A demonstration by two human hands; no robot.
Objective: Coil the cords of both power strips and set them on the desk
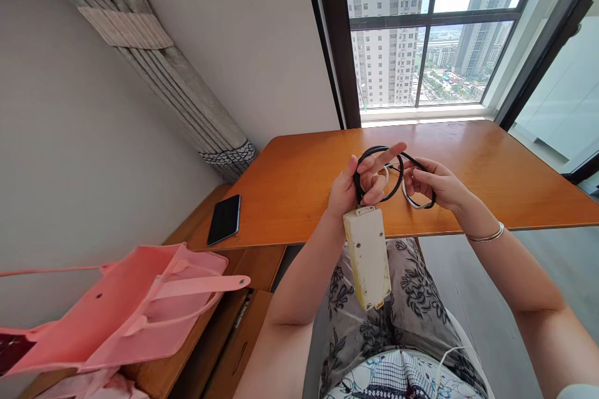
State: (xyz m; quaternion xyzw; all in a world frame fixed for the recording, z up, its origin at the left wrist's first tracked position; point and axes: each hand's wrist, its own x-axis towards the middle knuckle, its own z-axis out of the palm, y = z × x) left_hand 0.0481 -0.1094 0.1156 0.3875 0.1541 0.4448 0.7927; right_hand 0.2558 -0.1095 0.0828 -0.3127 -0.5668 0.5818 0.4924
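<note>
My left hand [362,181] grips a loop of black cord [399,186], with the index finger pointing out to the right. From that cord hangs an off-white, yellowed power strip [369,259], its back with screw holes facing me, above my lap. My right hand [433,182] pinches another loop of the black cord along with a thin white strand. The exact ends of the cord are hidden among the fingers. Both hands are over the front edge of the wooden table [304,187].
A black phone [224,219] lies at the table's left end. An open pink bag [154,305] stands on the wooden cabinet [243,343] at left. Behind the table is a window [430,22]; a tied grey curtain [182,93] hangs at left.
</note>
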